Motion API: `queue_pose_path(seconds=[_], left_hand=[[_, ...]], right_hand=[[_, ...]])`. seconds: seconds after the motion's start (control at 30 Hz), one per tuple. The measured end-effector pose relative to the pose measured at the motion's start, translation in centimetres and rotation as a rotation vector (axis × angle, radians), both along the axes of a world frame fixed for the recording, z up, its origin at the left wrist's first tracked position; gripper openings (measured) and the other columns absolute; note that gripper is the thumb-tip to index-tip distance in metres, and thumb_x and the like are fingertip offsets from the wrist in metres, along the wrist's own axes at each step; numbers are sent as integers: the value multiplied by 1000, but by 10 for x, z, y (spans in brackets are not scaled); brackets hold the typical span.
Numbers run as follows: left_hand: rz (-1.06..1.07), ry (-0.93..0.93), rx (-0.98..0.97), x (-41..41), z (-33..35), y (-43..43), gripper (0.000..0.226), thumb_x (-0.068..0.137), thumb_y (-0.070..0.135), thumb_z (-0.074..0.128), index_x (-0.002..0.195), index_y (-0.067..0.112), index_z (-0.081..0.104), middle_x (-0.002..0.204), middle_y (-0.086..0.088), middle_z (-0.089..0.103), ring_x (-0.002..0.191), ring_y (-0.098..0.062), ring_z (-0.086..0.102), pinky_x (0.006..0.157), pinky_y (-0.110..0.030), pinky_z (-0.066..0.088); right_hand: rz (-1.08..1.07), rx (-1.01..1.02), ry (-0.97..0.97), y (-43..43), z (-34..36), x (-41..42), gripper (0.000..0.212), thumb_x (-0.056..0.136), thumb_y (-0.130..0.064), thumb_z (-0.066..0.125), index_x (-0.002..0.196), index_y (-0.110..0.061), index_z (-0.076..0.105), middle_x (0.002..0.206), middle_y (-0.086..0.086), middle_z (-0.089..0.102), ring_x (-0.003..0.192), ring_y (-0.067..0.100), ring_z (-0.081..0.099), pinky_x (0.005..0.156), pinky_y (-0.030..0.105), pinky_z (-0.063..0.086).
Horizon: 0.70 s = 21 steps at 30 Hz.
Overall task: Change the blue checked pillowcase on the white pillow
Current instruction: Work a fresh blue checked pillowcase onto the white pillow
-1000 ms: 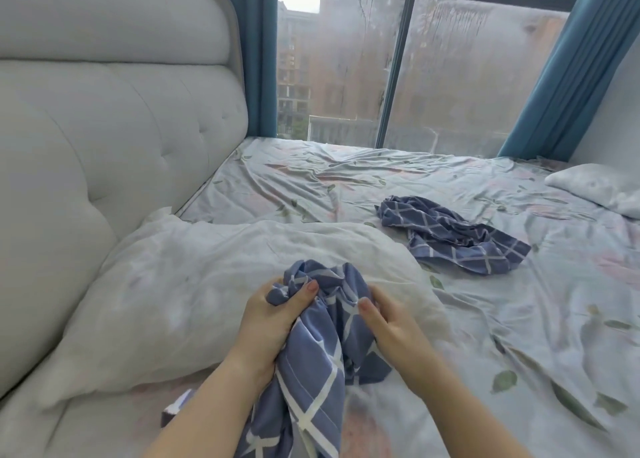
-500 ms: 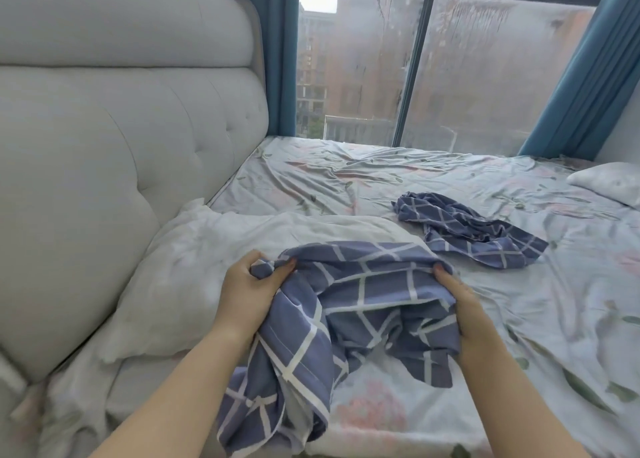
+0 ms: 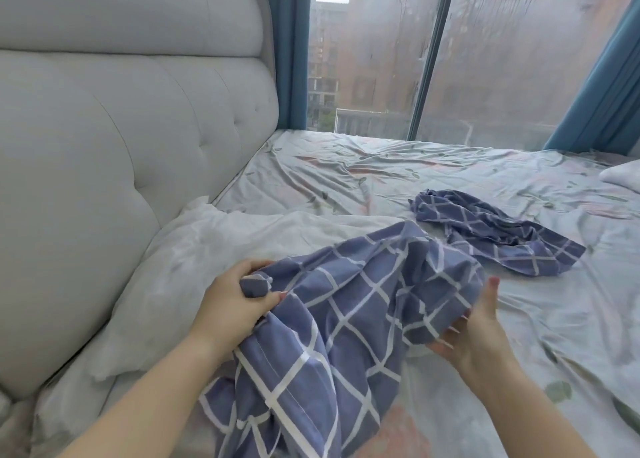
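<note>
A bare white pillow (image 3: 194, 260) lies along the grey headboard on the bed's left side. Across its near end drapes a blue checked pillowcase (image 3: 349, 312), bunched and hanging toward me. My left hand (image 3: 235, 301) grips a wad of its edge between thumb and curled fingers. My right hand (image 3: 474, 333) is at the cloth's right edge, thumb up and fingers tucked under the fabric. A second blue checked pillowcase (image 3: 495, 239) lies crumpled on the sheet beyond, touched by neither hand.
The padded grey headboard (image 3: 104, 166) rises at the left. A wrinkled floral sheet (image 3: 381, 170) covers the bed up to a large window with blue curtains (image 3: 602, 87). Another white pillow (image 3: 623, 177) shows at the right edge.
My hands have drawn apart, spreading the bunched pillowcase wider over the pillow's near end. The right hand has slid lower along the right edge.
</note>
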<state>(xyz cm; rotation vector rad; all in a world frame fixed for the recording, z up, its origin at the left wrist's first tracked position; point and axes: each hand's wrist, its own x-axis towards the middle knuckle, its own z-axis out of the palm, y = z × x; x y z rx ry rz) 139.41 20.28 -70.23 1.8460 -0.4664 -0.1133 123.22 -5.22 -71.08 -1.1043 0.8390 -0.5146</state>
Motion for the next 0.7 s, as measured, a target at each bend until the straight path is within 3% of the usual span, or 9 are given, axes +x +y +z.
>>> queue_pose_path(seconds=[0.07, 0.13, 0.2, 0.23, 0.33, 0.43, 0.53, 0.63, 0.7], left_hand=[[-1, 42, -7, 2, 0, 1, 48, 78, 21, 83, 115, 37, 57, 105, 22, 62, 96, 5, 59, 71, -8, 43], [1, 149, -57, 3, 1, -1, 46, 81, 31, 80, 118, 36, 53, 107, 19, 59, 98, 2, 59, 75, -16, 47], [5, 223, -86, 2, 2, -3, 33, 84, 34, 75, 112, 30, 57, 103, 11, 65, 95, -8, 65, 77, -25, 53], [6, 230, -88, 1, 2, -5, 28, 86, 34, 74, 109, 28, 58, 100, 7, 68, 94, -12, 67, 77, -27, 54], [1, 204, -95, -1, 2, -10, 28, 86, 33, 74, 110, 28, 60, 100, 7, 69, 95, -13, 68, 84, -32, 56], [-21, 187, -124, -1, 4, -12, 36, 84, 36, 75, 117, 33, 61, 110, 9, 69, 104, -12, 66, 94, -37, 54], [-28, 211, -188, 0, 6, -12, 34, 82, 36, 77, 113, 37, 64, 111, 5, 70, 103, -15, 67, 89, -37, 56], [-71, 215, -179, -4, 7, -13, 40, 77, 39, 79, 114, 37, 63, 110, 6, 69, 98, -11, 68, 83, -30, 56], [-66, 178, -142, -8, 8, -15, 49, 76, 39, 79, 121, 38, 59, 111, 11, 65, 99, -5, 65, 82, -24, 53]], right_hand=[[95, -136, 88, 11, -5, 2, 53, 82, -73, 47, 108, -30, 64, 97, -1, 74, 90, 26, 69, 76, 42, 54], [208, -275, 134, 21, -8, 2, 41, 79, -54, 69, 112, -32, 61, 99, -5, 75, 90, 21, 71, 72, 38, 56], [264, -346, 89, 26, -9, 4, 38, 78, -32, 79, 112, -27, 63, 98, -5, 76, 85, 16, 73, 65, 32, 58], [256, -367, 52, 28, -9, 5, 33, 80, -22, 79, 110, -25, 65, 98, -3, 76, 84, 15, 73, 65, 33, 59], [186, -381, -82, 29, -8, 8, 26, 88, -10, 71, 109, -24, 64, 102, 0, 76, 91, 24, 73, 83, 53, 57], [34, -298, -333, 19, 1, 11, 20, 96, -10, 59, 108, -27, 60, 101, -2, 74, 89, 19, 72, 75, 41, 60], [-313, -204, -520, -9, 13, 7, 16, 101, -13, 51, 102, -28, 56, 88, -8, 72, 79, 8, 70, 64, 27, 58], [-287, -222, -379, -24, 16, 0, 1, 99, -28, 56, 100, -27, 56, 98, -2, 73, 95, 17, 71, 73, 33, 61], [-101, -304, -79, -25, 10, 0, 38, 88, -51, 61, 100, -14, 61, 105, 18, 71, 100, 30, 69, 84, 45, 59]])
